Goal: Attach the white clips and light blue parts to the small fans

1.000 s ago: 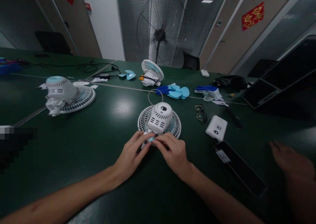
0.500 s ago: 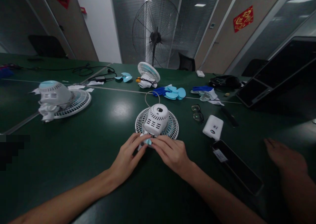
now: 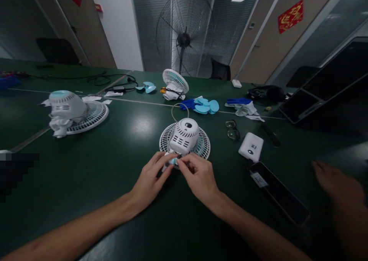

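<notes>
Right hand (image 3: 202, 178): more curled than earlier, fingertips pinching the blue part (image 3: 173, 161)
Left hand (image 3: 149, 180): clamped on the same part
Fan (image 3: 185, 134): face-down, 1 o'clock, neck toward 7, hands equally near

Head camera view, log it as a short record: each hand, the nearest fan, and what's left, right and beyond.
Left hand: gripping the fan's near end
Right hand: fingertips at a small light-blue part; exact grip unclear
Nearest fan: grille down, motor housing up
Left: second fan
Right: glasses, white device
Beyond: third white fan, light-blue blades
</notes>
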A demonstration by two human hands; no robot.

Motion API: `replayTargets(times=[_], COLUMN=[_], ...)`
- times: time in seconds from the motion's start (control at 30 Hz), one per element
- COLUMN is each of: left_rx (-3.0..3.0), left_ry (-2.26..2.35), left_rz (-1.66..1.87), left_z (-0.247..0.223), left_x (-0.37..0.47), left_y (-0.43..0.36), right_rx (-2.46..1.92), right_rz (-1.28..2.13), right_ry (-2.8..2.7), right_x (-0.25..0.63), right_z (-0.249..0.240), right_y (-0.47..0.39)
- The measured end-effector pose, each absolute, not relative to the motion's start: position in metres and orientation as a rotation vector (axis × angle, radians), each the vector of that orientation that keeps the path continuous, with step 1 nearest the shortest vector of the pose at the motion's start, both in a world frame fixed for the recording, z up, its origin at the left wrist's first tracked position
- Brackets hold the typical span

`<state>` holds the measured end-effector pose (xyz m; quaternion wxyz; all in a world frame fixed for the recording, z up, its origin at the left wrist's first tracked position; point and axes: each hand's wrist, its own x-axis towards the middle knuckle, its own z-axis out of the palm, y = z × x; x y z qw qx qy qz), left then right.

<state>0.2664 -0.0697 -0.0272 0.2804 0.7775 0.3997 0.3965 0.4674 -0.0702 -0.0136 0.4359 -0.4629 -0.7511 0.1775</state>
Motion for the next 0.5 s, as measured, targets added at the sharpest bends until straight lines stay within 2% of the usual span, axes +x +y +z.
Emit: replayTargets(times=[0.27,0.37,0.5], left_rx=[2.078,2.062,2.071], left_ry=[1.089,1.083,1.081], left_rz=[1.063,1.057,1.064], left_z=[-0.029,-0.030,-0.031], left_x=[0.268,0.267,0.266], left_y=[-0.070,-0.070,-0.069], right_rx=[-0.860,-0.872,-0.945], right_rz=[-0.105,-0.138,-0.018], right_ry=[-2.261,-2.251,-2.154], right_x=[0.495,0.496,0.487], right_z=[-0.027,-0.029,-0.026], right_y=[-0.061,-0.060,-0.063])
